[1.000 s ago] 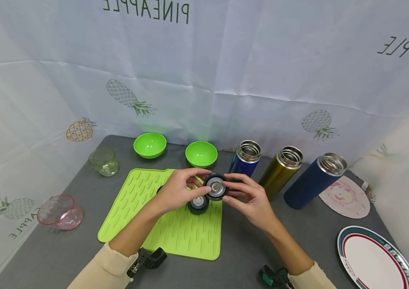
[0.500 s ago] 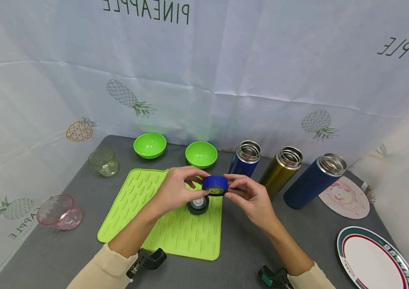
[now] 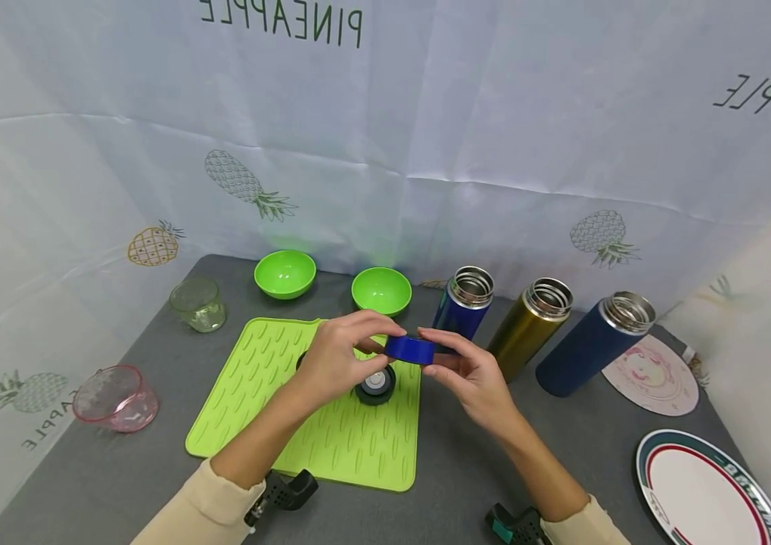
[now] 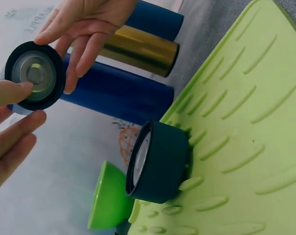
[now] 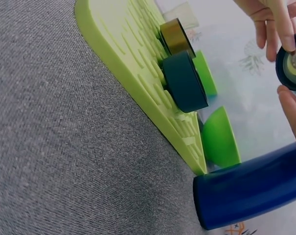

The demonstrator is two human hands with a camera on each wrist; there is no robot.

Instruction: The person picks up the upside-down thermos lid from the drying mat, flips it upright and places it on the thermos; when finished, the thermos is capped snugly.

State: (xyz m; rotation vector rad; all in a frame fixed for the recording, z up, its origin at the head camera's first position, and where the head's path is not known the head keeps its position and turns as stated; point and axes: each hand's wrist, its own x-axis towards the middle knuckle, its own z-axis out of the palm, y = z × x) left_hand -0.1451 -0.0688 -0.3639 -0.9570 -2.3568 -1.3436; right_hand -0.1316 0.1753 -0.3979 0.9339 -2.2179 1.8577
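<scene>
- Blue lid: held in the air above the far right part of the green mat, between both hands; blue top faces up, metal-lined underside faces down, as both wrist views show.
- Left hand: grasping the lid's left rim with fingertips and thumb.
- Right hand: pinching the lid's right rim from the other side.
- Step in hand, by judgement: the lid is being turned over or looked at between the fingers, not yet brought to any flask.
- Next move, by judgement: pairing it with the matching open flask, most likely the blue flask just behind the hands; this calls for one hand to steady the flask and a level seating of the thread.
- Dark lid: rests on the mat directly below the held lid.
- Gold lid: on the mat beyond the dark one; in the head view it is hidden by the left hand.
- Gold flask, navy flask: open, standing to the right.
- Hard to make out: the lid's thread; the plate is cut off at the frame edge.
</scene>
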